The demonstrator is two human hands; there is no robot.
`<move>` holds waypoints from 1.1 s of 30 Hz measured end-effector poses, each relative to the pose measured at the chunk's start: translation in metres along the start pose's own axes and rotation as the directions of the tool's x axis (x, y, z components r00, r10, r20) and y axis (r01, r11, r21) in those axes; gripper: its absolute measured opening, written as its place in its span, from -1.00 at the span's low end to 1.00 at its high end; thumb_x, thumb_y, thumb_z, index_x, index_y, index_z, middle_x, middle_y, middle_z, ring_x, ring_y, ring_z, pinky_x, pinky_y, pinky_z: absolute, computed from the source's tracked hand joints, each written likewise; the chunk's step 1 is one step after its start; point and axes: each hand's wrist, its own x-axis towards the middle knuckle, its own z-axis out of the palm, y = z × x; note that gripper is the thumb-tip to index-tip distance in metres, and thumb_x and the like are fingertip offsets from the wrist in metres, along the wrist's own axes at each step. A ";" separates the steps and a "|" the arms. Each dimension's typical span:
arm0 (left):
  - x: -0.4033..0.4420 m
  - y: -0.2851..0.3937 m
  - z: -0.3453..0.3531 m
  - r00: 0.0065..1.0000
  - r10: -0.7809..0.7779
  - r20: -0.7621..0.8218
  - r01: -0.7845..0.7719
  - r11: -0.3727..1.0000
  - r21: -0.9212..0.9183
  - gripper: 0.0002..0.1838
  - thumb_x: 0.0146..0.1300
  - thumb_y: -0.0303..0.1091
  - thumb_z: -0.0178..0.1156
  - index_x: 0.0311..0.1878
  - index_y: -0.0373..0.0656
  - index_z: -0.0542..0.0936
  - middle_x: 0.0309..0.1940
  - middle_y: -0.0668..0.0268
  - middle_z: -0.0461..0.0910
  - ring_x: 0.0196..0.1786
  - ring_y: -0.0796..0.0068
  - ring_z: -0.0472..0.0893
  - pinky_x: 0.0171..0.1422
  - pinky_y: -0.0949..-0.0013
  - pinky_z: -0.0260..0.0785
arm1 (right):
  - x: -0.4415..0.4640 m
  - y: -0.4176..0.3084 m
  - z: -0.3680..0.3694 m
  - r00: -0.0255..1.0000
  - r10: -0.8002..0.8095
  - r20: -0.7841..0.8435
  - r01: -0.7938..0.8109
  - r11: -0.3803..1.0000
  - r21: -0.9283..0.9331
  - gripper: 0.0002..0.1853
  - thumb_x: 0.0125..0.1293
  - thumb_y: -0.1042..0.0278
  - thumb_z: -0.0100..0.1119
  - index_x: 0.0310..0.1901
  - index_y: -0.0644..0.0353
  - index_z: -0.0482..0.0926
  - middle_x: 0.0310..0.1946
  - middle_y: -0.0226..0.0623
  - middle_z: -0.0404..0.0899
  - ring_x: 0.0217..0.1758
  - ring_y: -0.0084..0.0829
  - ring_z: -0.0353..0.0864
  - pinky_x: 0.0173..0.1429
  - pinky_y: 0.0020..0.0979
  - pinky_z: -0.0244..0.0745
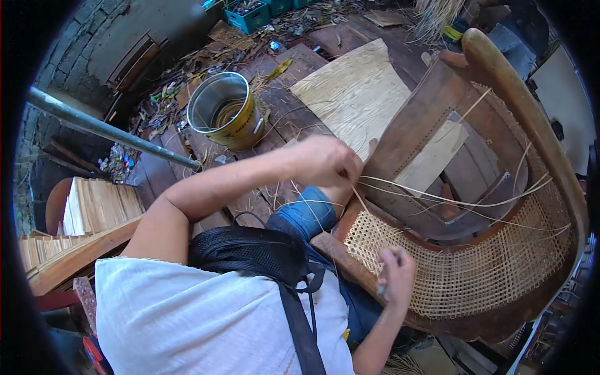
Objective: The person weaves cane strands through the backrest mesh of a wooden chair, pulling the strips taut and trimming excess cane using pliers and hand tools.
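Note:
My left hand (328,161) is closed in a pinch on a thin cane strand (364,203), above the inner corner of a curved wooden frame. The strand runs down toward the woven cane panel (462,284). My right hand (398,278) is closed around a small, slim tool whose pale end shows below the fingers; its kind cannot be made out. This hand is over the left part of the panel. Long loose strands (437,199) stretch from near my left hand across the frame's opening to the woven part at the right. The wooden frame (519,94) curves round the panel.
A yellow metal bucket (240,134) with coiled cane stands on the plank floor. Beyond the frame lies a plywood sheet (356,87). A metal pole (112,128) slants in from the left. Stacked wood pieces (106,206) and a teal crate (249,20) are farther off.

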 end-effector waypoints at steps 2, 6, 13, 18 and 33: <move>0.011 -0.005 0.009 0.998 -0.051 0.040 0.048 0.996 0.069 -0.85 0.02 -0.22 0.32 -0.33 0.02 0.73 -0.38 0.33 0.63 -0.16 0.23 0.62 -0.19 0.19 0.48 | -0.002 0.009 -0.015 0.999 -0.034 -0.032 0.040 0.976 0.213 -0.88 0.30 0.41 0.21 -0.37 0.24 0.55 -0.55 -0.48 0.51 -0.75 -0.78 0.26 -0.77 -0.66 0.17; 0.047 0.010 0.076 0.956 0.257 -0.143 -0.219 0.946 0.238 -0.73 0.07 -0.12 0.24 -0.20 -0.02 0.68 -0.38 0.21 0.66 -0.18 0.10 0.63 -0.19 0.11 0.51 | 0.006 0.013 -0.013 0.975 -0.150 -0.161 0.118 0.974 -0.193 -0.87 0.31 0.42 0.23 -0.38 0.25 0.58 -0.61 -0.55 0.41 -0.65 -0.77 0.27 -0.57 -0.61 0.17; 0.095 0.043 0.136 0.921 0.365 0.134 -0.314 0.902 -0.296 -0.79 0.20 -0.31 0.13 -0.14 -0.15 0.60 -0.32 0.03 0.63 -0.21 -0.04 0.63 -0.16 0.02 0.48 | 0.007 0.038 -0.064 0.832 -0.350 -0.432 0.119 0.871 -0.477 -0.80 0.23 0.31 0.31 -0.33 0.29 0.61 -0.59 -0.41 0.52 -0.50 -0.58 0.42 -0.34 -0.43 0.38; 0.113 0.064 0.171 0.919 0.345 0.192 -0.301 0.927 -0.225 -0.79 0.29 -0.24 0.10 -0.11 -0.10 0.61 -0.29 0.10 0.63 -0.16 0.03 0.63 -0.14 0.05 0.49 | 0.012 0.028 -0.055 0.830 -0.284 -0.480 0.038 0.888 -0.458 -0.84 0.21 0.36 0.31 -0.36 0.29 0.64 -0.61 -0.43 0.52 -0.51 -0.58 0.43 -0.31 -0.44 0.41; 0.191 0.046 0.224 0.907 0.371 0.200 -0.363 0.928 -0.078 -0.78 0.19 -0.11 0.19 -0.18 0.08 0.70 -0.36 0.12 0.67 -0.26 0.06 0.67 -0.15 0.03 0.51 | 0.056 0.063 -0.119 0.839 -0.245 -0.485 0.005 0.896 -0.444 -0.73 0.22 0.21 0.29 -0.45 0.27 0.61 -0.59 -0.22 0.58 -0.49 -0.40 0.56 -0.31 -0.33 0.40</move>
